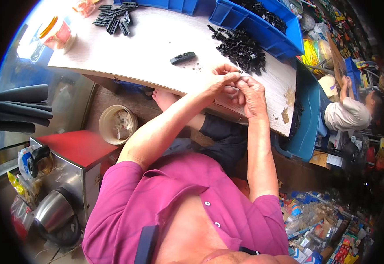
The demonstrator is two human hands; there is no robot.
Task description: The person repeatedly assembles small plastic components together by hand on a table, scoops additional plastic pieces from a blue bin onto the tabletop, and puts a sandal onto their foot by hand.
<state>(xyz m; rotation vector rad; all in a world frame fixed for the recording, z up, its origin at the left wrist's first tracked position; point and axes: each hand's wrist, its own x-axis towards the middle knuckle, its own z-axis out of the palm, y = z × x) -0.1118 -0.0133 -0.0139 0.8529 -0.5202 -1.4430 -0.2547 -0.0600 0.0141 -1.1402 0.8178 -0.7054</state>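
The person's left grip (pixel 222 82) and right grip (pixel 253 97) meet above the near edge of the surface (pixel 148 48). Thumb and fingers of each are bent close together as if in a fine pinch; whether they fully close, and on what, cannot be told, as any piece between them is too small or hidden. The close meeting of the fingertips suggests fine handling of something small, with both sides steadying each other.

One black part (pixel 182 58) lies alone on the surface, beyond the left forearm and apart from both hands, with crumbs (pixel 195 67) just beside it. Its setting apart probably keeps it distinct and within reach. A heap (pixel 240 48) of small black pieces sits just beyond the fingertips, before a blue bin (pixel 229 17), presumably for short reaches. A pile (pixel 112 20) of longer black parts stands well to the left, likely kept separate from the loose pieces.

The black part lies flat, its long axis running roughly left to right, the right end slightly farther from the person. Which end is its front cannot be told.
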